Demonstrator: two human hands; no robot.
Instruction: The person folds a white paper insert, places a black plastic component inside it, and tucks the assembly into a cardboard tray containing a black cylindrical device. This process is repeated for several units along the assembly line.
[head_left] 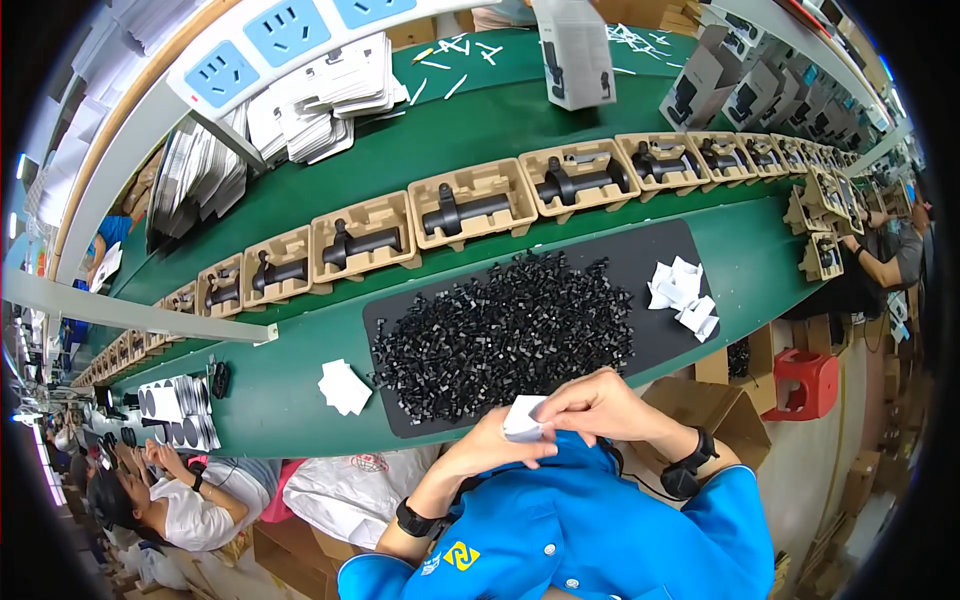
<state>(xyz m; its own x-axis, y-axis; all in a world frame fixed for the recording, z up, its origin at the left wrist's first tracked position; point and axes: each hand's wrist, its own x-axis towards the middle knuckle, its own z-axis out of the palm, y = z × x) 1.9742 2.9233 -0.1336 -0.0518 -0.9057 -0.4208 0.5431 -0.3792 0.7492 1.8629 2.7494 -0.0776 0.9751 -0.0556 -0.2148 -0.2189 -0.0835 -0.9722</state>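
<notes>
Close to my body, at the table's near edge, both my hands meet around a small piece of white folded paper (523, 420). My left hand (487, 445) grips it from the left, its fingers partly hidden by the paper. The thumb and fingers of my right hand (598, 405) pinch its right edge. Just beyond them, a big heap of small black parts (505, 335) is spread on a dark grey mat (660, 270). Folded white papers (680, 290) lie at the mat's right end. A small stack of white papers (344, 387) rests left of the mat.
Behind the mat runs a long row of brown pulp trays (470, 205), each with a black device. White box blanks (325, 95) and standing cartons (705, 85) are farther back. A power strip (285, 35) hangs overhead. A co-worker (200, 500) sits at left; a red stool (803, 385) stands at right.
</notes>
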